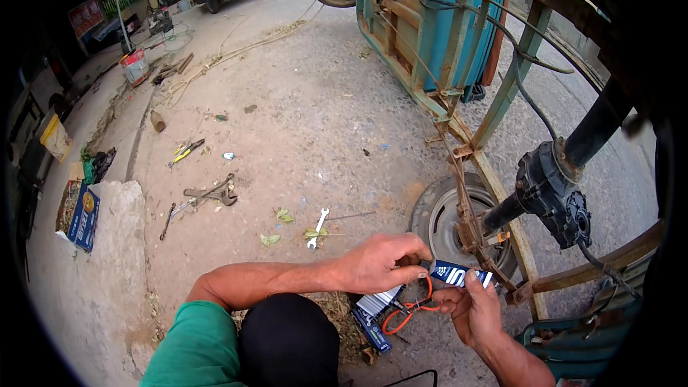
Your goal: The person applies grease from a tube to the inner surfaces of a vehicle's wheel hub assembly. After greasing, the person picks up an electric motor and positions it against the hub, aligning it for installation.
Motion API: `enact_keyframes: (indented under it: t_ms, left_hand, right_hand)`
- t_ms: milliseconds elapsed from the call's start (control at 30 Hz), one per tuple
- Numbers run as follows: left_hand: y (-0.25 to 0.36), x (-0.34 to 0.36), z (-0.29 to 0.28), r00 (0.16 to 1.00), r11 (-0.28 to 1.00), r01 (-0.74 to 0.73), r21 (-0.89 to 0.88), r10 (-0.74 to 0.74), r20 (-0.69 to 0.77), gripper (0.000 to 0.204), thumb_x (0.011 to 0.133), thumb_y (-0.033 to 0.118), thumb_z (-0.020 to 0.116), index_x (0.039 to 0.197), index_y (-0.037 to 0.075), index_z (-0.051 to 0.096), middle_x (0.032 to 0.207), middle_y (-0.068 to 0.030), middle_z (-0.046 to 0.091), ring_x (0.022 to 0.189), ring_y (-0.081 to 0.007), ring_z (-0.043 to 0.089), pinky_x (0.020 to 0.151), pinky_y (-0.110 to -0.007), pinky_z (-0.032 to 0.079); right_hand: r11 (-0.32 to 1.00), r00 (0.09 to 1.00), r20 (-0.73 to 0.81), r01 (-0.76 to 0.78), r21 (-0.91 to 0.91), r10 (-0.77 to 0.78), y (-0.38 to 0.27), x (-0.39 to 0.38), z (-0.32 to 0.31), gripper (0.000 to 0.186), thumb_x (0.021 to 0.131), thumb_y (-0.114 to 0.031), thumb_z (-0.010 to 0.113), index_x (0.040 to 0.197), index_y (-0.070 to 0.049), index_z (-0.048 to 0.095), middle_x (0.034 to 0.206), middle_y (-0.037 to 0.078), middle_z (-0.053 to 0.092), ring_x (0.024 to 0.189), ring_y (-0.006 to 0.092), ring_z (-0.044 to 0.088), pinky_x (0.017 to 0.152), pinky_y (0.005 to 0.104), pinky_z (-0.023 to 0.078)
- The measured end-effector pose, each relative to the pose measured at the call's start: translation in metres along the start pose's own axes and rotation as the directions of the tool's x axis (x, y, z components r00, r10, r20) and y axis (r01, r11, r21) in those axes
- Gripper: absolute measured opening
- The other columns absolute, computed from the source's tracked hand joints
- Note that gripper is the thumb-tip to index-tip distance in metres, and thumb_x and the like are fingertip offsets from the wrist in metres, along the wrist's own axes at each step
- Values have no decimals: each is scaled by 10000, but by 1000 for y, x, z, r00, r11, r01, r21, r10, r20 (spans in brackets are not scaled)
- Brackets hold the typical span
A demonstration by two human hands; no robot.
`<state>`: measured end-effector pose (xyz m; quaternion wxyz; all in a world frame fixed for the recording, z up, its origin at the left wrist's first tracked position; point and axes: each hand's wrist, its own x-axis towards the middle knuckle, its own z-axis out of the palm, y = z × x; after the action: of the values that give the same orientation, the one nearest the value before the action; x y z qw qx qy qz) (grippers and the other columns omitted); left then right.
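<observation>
A blue-and-white squeeze tube (459, 272) lies between my hands, low and right of the middle. My right hand (476, 313) grips its right end, thumb on top. At its left end, my left hand (383, 264) is closed, fingers and thumb pinching the tip; whether a cap is there is hidden. Just beneath my hands is a silver finned metal unit (378, 303), partly covered by my left hand. An orange cable (430, 294) loops beside it under my right fingers. A small blue box (374, 335) sits against the finned unit.
A tipped-over vehicle frame (502, 93) with a wheel (448, 218) and a black axle housing (550, 186) stands at right. On the ground lie a double-ended spanner (319, 228), an adjustable wrench (226, 198) and yellow-handled pliers (188, 151). A blue carton (84, 216) is at left.
</observation>
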<state>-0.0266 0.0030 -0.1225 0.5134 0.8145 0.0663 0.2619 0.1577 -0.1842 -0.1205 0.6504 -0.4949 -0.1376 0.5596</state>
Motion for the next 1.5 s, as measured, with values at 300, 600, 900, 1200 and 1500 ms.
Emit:
enact_keyframes:
  t_ms: [300,600,900,1200,1500]
  left_hand:
    - [-6,2,-7,957,979,203,-8,-196,214,259,1072,251,584,1041,15,686,787,-97,691,718,-210,690,639,-369,522]
    - [-29,-13,-2,991,998,9,66,-17,136,249,1046,234,622,1101,4,695,806,-111,697,734,-230,696,651,-374,521]
    - [-60,-46,19,916,842,367,-395,-253,313,293,1055,281,611,1002,1,678,770,-37,688,687,-119,661,629,-302,525]
    - [-127,-168,-22,712,494,531,-689,-701,45,222,1075,249,600,1032,37,651,849,-66,697,719,-166,669,680,-318,552]
    - [-197,-306,-37,325,364,463,-808,-918,-227,229,1059,277,627,963,71,653,763,-52,693,617,-169,647,597,-318,537]
  right_hand:
    - [997,1000,-13,10,-82,-11,3,4,-5,343,1057,-320,639,1228,-33,561,1053,160,728,866,287,775,612,330,606]
    - [990,1000,26,9,-139,-5,11,6,-5,354,1072,-323,603,1280,-46,534,1097,167,741,821,266,770,605,307,612]
    - [950,987,-41,-159,-268,154,26,3,-13,359,1075,-303,600,1258,2,552,1060,193,750,782,238,764,595,289,592]
    - [779,957,48,-202,-593,285,32,13,-31,452,1038,-164,591,1435,24,484,1255,183,713,948,176,722,754,311,561]
    - [608,933,-50,-272,-745,357,37,38,-51,449,1022,-238,634,1372,36,570,1150,96,740,926,131,697,789,316,552]
